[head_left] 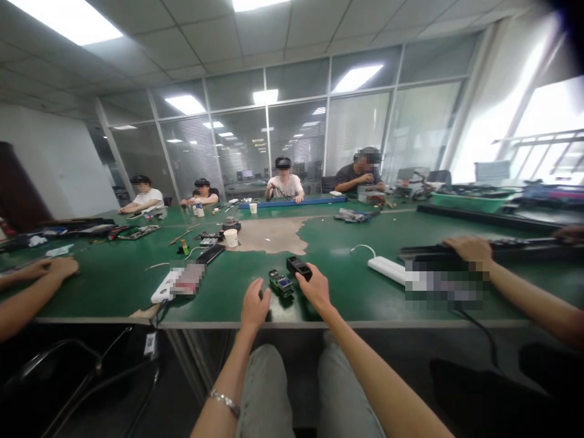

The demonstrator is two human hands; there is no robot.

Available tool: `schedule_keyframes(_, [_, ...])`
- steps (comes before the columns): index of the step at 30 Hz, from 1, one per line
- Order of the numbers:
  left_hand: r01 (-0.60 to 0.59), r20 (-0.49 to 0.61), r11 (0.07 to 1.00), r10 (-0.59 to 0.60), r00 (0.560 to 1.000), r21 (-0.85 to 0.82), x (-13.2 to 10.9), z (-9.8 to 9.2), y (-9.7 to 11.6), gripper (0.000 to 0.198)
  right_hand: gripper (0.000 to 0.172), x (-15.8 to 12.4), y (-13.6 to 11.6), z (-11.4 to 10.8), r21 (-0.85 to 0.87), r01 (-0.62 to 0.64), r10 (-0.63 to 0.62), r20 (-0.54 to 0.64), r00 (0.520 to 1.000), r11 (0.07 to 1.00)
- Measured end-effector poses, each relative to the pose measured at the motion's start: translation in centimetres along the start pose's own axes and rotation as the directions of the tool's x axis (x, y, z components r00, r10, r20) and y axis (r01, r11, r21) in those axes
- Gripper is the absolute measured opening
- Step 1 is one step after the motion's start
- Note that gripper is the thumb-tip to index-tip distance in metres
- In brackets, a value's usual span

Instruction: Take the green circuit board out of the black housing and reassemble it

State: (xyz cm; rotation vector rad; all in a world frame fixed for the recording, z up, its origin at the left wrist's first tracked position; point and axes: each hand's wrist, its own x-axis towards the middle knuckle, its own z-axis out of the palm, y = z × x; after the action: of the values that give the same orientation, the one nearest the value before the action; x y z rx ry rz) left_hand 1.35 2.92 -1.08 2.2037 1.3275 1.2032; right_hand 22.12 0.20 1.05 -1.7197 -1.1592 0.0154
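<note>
**A:** Where are the person's hands on the green-topped bench [360, 298]?

**B:** Both are just in from its near edge, around the middle of the view. The right hand [316, 289] is at a small black module [298, 267], with the fingers [303, 275] against its lower end. The view can't settle whether that's a closed grip or only a touch.

**A:** And the left hand [255, 306]?

**B:** It's holding nothing. It stands half open, fingers loosely curled, just beside the left end of a stacked circuit-board unit [281, 286] with a small blue screen [285, 283].

**A:** So the left hand is nearer that unit?

**B:** Yes, though only slightly. The unit sits between the two hands, and the black module lies just up and right of it, almost touching. Both long axes slant from upper left to lower right, roughly parallel.

**A:** What else is close by?

**B:** To the right there's a white power strip [387, 269], and beyond it a co-worker's hand [466, 248].
</note>
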Motion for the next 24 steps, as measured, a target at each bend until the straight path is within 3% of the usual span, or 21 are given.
schedule_keyframes(9, [0.016, -0.024, 0.999, -0.017, 1.000, -0.039, 0.0, 0.3, 0.0, 0.039, 0.068, -0.9, 2.7, 0.8, -0.158, 0.093, -0.084, 0.064, 0.994, 0.983])
schedule_keyframes(24, [-0.018, -0.043, 0.998, 0.015, 0.999, -0.065, 0.0, 0.5, -0.3, 0.039, 0.059, -1.3, 3.2, 0.9, -0.169, 0.126, -0.115, 0.073, 0.991, 0.978])
